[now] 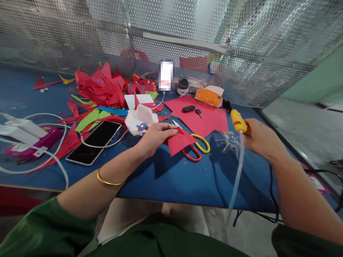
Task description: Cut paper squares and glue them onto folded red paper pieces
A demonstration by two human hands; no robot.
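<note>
Between the thumb and fingers of my left hand (158, 137) is a folded red paper piece (179, 143), held above the blue table. My right hand (258, 137) grips a yellow glue gun (238, 121) with a long translucent glue stick (238, 171) hanging from its back end. Partly behind the red piece lie scissors (203, 143) with one yellow and one red handle. A white paper bowl (139, 117) with small red, blue and white bits sits just beyond my left hand. Farther back, a black key fob (188, 109) and a key (198, 112) rest on red sheets (209, 123).
A black phone (94, 143) lies at the left, crossed by a white cable, near a purple power bank (48, 142). Red scraps (104, 89) are heaped at the back left. Clear plastic (229, 142) lies near the glue gun. Perforated metal (177, 43) stands behind the table.
</note>
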